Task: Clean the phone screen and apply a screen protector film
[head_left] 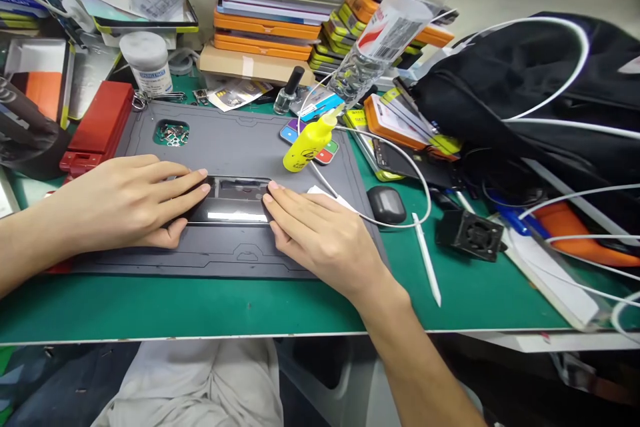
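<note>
Black phone-like panel (237, 205) is held flat on grey mat (235, 147) by left hand (133, 201) and right hand (325, 235), fingers extended over opposite ends. Panel could be cracked by uneven pressure; loose metal bits (173, 135) could be scattered if mat is jolted.

The dark panel (236, 205) is smooth and glossy; the grey mat (225, 140) beneath is matt, perhaps silicone. From the panel: clear, ridged plastic bottle (360, 57) at one o'clock, dull cloth bag (505, 67) at two, creased cloth trousers (200, 380) at six.
</note>
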`<state>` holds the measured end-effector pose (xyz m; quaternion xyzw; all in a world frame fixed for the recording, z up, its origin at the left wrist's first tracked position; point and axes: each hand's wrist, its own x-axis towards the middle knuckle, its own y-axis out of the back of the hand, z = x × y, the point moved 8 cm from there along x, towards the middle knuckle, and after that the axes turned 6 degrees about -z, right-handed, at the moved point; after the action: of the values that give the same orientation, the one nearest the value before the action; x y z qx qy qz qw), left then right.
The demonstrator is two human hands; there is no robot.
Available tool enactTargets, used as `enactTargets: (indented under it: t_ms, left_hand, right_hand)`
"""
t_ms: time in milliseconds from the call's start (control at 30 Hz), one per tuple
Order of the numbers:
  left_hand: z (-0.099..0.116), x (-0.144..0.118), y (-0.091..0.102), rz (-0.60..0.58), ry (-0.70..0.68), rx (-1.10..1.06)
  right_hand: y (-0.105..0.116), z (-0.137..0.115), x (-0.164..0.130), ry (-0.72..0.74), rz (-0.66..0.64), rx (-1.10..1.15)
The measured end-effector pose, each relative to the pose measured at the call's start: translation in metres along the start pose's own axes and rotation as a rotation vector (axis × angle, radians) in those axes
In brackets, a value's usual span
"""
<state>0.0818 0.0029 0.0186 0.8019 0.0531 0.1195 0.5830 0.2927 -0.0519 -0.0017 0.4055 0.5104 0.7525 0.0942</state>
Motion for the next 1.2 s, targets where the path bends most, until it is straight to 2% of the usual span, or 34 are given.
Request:
enactTargets:
  t_ms: [333,667,900,1200]
  left_hand:
    - [-0.007,-0.004,-0.008,-0.036,0.069,-0.144]
    - [-0.005,-0.002,-0.006,-0.025,0.047,-0.108]
    - [-0.012,-0.008,-0.011,-0.037,0.095,-0.115]
    - [-0.016,-0.008,-0.007,-0.010,0.065,-0.111]
  right_hand:
    - [0.002,-0.001,0.001,-0.006,0.009,0.008]
    - [0.002,-0.002,0.001,-0.005,0.001,0.015]
    - [-0.002,0.000,0.000,-0.022,0.006,0.029]
    - [-0.005,0.005,-0.001,-0.047,0.017,0.087]
